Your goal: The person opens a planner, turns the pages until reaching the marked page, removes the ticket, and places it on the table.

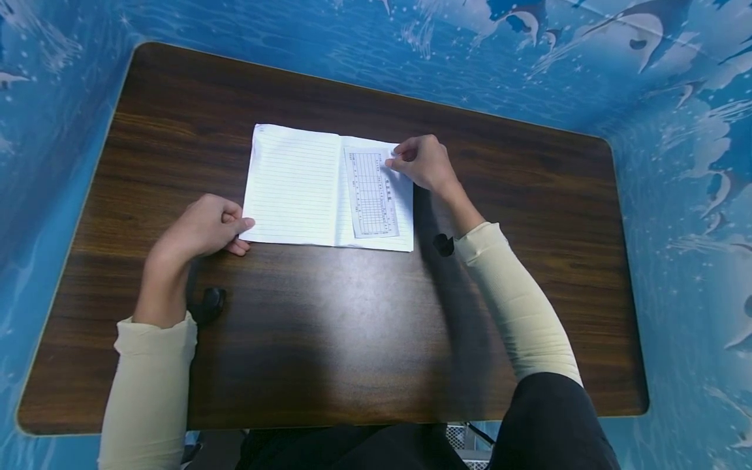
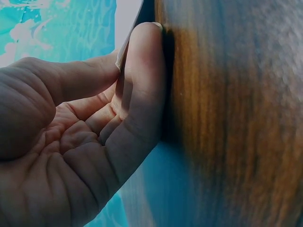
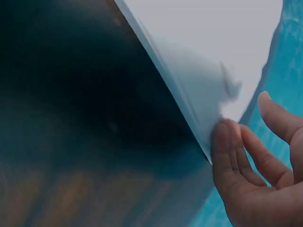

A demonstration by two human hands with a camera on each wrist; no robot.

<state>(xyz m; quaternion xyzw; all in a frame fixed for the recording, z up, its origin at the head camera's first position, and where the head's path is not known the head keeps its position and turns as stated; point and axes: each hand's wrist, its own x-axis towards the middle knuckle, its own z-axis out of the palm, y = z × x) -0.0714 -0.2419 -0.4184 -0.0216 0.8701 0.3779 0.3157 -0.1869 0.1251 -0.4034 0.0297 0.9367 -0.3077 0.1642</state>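
Observation:
An open lined notebook (image 1: pixel 294 189) lies on the table, and a printed paper slip with a grid (image 1: pixel 370 196) rests on its right page. At the lower left corner my left hand (image 1: pixel 208 225) pinches the notebook. In the left wrist view the thumb of my left hand (image 2: pixel 85 113) is on one face of the sheets and the index finger behind. My right hand (image 1: pixel 429 163) is at the upper right corner of the right page. Its fingers touch the notebook's edge (image 3: pixel 189 106) in the right wrist view, with the thumb held apart.
The dark wooden table (image 1: pixel 499 176) has rounded corners. Blue sheeting with dolphins (image 1: pixel 364 39) surrounds it. Black wrist devices (image 1: pixel 211 303) show beside both forearms, and a person's dark-clothed lap is at the table's front edge.

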